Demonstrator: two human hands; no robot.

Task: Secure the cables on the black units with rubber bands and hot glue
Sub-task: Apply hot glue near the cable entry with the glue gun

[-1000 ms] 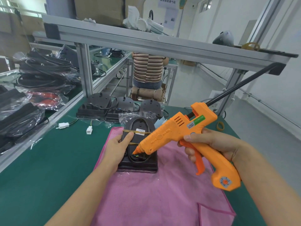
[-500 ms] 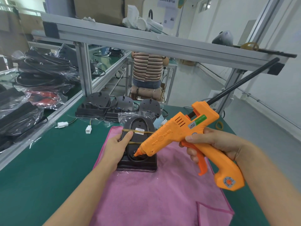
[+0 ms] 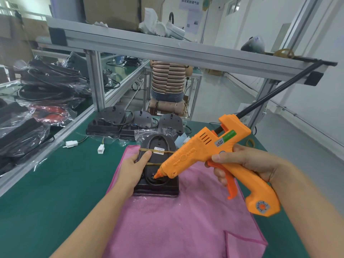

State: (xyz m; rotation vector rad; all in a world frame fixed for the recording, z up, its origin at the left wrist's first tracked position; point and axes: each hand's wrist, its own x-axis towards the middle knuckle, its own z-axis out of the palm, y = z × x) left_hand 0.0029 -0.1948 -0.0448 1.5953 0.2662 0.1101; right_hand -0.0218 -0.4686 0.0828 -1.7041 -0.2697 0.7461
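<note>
Gripping the orange glue gun, the right hand aims down while the left hand clasps the black unit.

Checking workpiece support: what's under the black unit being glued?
A pink cloth lies under the black unit, spread on the green table. The unit's underside and the cloth beneath it are covered.

Both forearms bare to the hands; no sleeves visible.
</note>
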